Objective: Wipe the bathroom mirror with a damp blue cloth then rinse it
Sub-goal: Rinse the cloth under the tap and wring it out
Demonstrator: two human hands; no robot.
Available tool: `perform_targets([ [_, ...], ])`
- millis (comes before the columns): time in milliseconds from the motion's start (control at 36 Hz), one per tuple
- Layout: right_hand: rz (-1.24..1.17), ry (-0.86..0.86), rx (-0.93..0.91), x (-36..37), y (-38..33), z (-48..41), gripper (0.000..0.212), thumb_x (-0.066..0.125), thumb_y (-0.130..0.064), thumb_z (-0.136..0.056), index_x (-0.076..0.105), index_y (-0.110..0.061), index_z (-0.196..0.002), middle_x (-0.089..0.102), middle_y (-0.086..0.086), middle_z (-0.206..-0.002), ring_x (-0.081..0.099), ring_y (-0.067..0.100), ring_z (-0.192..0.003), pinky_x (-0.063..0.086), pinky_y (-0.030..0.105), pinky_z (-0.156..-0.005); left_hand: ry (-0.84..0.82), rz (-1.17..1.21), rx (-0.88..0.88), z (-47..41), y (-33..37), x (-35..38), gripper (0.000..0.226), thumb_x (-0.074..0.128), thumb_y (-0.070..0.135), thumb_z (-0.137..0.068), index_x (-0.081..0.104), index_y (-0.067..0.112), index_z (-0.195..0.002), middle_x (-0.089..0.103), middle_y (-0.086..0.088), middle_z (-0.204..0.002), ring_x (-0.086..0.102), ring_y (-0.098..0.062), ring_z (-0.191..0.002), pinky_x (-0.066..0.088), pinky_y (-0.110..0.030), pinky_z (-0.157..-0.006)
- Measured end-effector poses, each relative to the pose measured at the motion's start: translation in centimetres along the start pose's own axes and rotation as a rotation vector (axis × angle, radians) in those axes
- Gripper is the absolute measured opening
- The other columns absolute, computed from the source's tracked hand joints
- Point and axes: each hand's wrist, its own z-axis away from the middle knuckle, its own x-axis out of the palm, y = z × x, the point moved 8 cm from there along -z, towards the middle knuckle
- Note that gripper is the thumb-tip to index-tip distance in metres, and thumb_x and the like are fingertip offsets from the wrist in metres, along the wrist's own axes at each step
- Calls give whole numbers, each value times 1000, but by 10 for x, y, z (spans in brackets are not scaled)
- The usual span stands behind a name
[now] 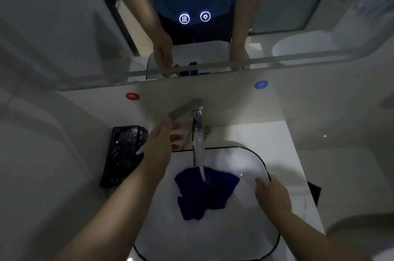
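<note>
A crumpled dark blue cloth (204, 192) lies in the middle of a white rectangular basin with a thin black rim (269, 173), directly under the spout of a tall chrome faucet (198, 143), where a thin stream of water (203, 175) falls onto its upper edge. At 10 o'clock from the cloth, the left hand (158, 147) reaches up to the faucet's flat grey lever handle (185, 109), thumb tip at the lever's free end and fingers loosely spread below it; whether it actually grips the lever is hard to tell in the dim light. At 3 o'clock from the cloth, the right hand (271, 193) rests on the basin's right rim, fingers together and relaxed, holding nothing. A black rectangular tray with round recesses (123, 154) sits on the white counter (287, 143) at 9 o'clock from the faucet. On the wall behind, a red round sticker (132, 96) sits at 11 o'clock and a blue round sticker (261, 84) at 1 o'clock. Above them, the wide wall mirror (64, 26) shows 2 lit round touch buttons (184, 18) and reflects the person's blue shirt and both arms.
</note>
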Motion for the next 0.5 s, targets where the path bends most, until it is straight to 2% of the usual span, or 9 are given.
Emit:
perform_targets([
  [83, -8, 2, -2, 0, 0, -2, 26, 59, -43, -103, 60, -18, -98, 62, 5, -88, 67, 38, -95, 49, 40, -77, 186, -151, 135, 10, -28, -22, 29, 46, 13, -107, 72, 19, -94, 72, -5, -86, 64, -21, -78, 52, -37, -73],
  [167, -17, -1, -16, -1, 0, -1, 23, 61, -39, -104, 59, -17, -96, 61, 7, -87, 68, 39, -98, 45, 38, -77, 96, -597, 49, 15, -108, -26, 21, 50, 18, -103, 69, 20, -93, 70, -1, -86, 65, -15, -77, 57, -27, -76],
  [194, -16, 1, -18, 0, 0, -2, 24, 61, -39, -104, 60, -16, -97, 64, 9, -89, 68, 39, -98, 45, 39, -78, -17, -805, -13, 18, -140, -22, 19, 52, 29, -100, 69, 26, -106, 72, 2, -98, 68, -14, -85, 61, -29, -83],
  [222, -13, 3, -15, 0, 1, -2, 25, 61, -39, -104, 61, -15, -99, 68, 11, -94, 68, 38, -99, 46, 39, -79, -128, -991, -56, 21, -172, -17, 35, 51, 44, -94, 64, 34, -125, 70, 0, -117, 70, -18, -97, 62, -35, -92],
  [278, -13, 9, -12, 1, 1, -3, 29, 61, -40, -104, 65, -12, -105, 71, 13, -99, 68, 38, -99, 48, 40, -81, -273, -1213, -119, 27, -222, -9, 77, 53, 68, -83, 34, 48, -155, 42, -3, -155, 60, -30, -127, 54, -42, -109],
  [333, -13, 4, -2, 1, 2, -4, 30, 61, -42, -103, 64, -12, -105, 70, 12, -99, 66, 37, -96, 49, 40, -81, -307, -1246, -147, 35, -243, 1, 105, 65, 74, -79, 10, 46, -164, 17, -5, -164, 46, -36, -141, 45, -45, -112],
  [361, -11, -1, 0, 1, 1, -4, 30, 61, -43, -103, 63, -13, -103, 69, 12, -98, 64, 36, -92, 49, 40, -80, -298, -1226, -126, 35, -249, 7, 109, 69, 72, -79, 9, 44, -165, 19, -7, -163, 47, -34, -139, 45, -43, -110],
  [444, -11, -9, 1, -1, -2, -3, 28, 61, -44, -103, 59, -17, -98, 65, 8, -92, 57, 29, -83, 48, 39, -78, -271, -1102, -102, 27, -254, 18, 93, 65, 64, -81, 19, 39, -157, 41, -3, -142, 55, -19, -101, 46, -23, -83],
  [500, -20, -11, 1, -1, -4, -2, 28, 61, -45, -103, 60, -18, -97, 64, 5, -89, 59, 27, -81, 50, 40, -77, -339, -944, -160, 22, -252, 27, 85, 72, 50, -79, 30, 39, -152, 43, 2, -126, 58, -18, -95, 54, -26, -74],
])
